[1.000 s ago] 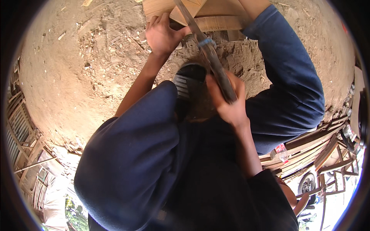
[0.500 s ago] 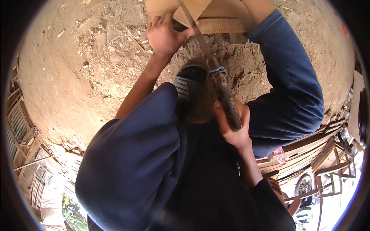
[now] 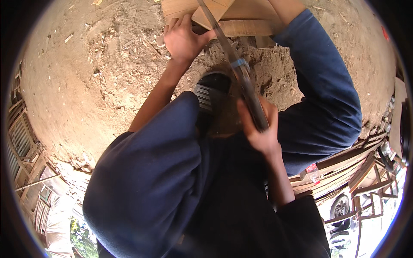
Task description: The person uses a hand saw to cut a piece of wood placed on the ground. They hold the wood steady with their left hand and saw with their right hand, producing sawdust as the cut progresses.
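My right hand (image 3: 258, 124) grips the dark, worn handle (image 3: 251, 99) of a long saw-like tool with blue wrapping (image 3: 240, 63). Its blurred blade (image 3: 226, 43) runs up across light wooden boards (image 3: 245, 26) at the top, over a smaller angled piece (image 3: 213, 9). My left hand (image 3: 183, 38) lies on the boards' near edge, fingers curled over it, thumb close beside the blade. My bare lower leg (image 3: 286, 8), in a rolled navy trouser, reaches onto the boards at the right.
My striped dark shoe (image 3: 211, 94) stands on dirt ground (image 3: 94, 107) strewn with chips. Stacked planks (image 3: 329, 170), a plastic bottle (image 3: 313, 174), a wooden frame (image 3: 372, 185) and a wheel (image 3: 340, 208) are at the right. Corrugated sheets and timber (image 3: 21, 150) line the left edge.
My right hand and the tool moved down toward me, then slightly back up along the blade's line. My left hand stayed on the boards, shifting only slightly in view.
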The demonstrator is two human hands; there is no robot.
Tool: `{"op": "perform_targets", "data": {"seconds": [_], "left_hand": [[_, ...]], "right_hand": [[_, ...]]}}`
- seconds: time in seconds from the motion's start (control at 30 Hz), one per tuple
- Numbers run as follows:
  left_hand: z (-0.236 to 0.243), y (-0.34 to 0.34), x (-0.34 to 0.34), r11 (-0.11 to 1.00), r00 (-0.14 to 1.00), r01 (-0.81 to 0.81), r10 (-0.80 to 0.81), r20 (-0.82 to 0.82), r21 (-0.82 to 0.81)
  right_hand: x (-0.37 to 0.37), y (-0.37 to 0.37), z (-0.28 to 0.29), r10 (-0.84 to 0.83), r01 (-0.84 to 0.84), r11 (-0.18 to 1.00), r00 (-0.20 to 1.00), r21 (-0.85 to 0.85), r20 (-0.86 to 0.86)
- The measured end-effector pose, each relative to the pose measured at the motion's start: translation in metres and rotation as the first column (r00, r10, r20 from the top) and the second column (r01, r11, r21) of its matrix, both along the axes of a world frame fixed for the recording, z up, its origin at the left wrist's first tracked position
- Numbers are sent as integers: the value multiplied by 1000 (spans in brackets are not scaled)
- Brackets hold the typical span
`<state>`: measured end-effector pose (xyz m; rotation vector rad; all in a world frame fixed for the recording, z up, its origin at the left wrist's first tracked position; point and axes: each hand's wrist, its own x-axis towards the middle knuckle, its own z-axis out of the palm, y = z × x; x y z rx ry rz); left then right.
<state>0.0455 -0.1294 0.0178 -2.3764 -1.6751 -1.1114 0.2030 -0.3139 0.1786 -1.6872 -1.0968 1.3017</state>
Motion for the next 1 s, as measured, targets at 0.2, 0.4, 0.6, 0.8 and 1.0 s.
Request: {"op": "perform_targets", "data": {"seconds": [0.2, 0.4, 0.6, 0.8, 1.0], "left_hand": [[-2, 4, 4, 999, 999, -14, 16, 37, -36], [3, 1, 3, 999, 1000, -14, 14, -2, 36], [4, 8, 13, 1000, 998, 20, -21, 52, 18], [-1, 0, 4, 1000, 999, -30, 30, 37, -1], [-1, 1, 9, 999, 999, -32, 32, 24, 26]], "right_hand": [[-5, 7, -3, 13, -14, 1000, 999, 23, 33], [-3, 1, -8, 17, -18, 999, 1000, 45, 24], [-1, 2, 1, 2, -4, 1000, 999, 31, 51], [-8, 12, -11, -10, 10, 1000, 1000, 13, 7], [-3, -1, 7, -46, 46, 999, 999, 5, 20]]}}
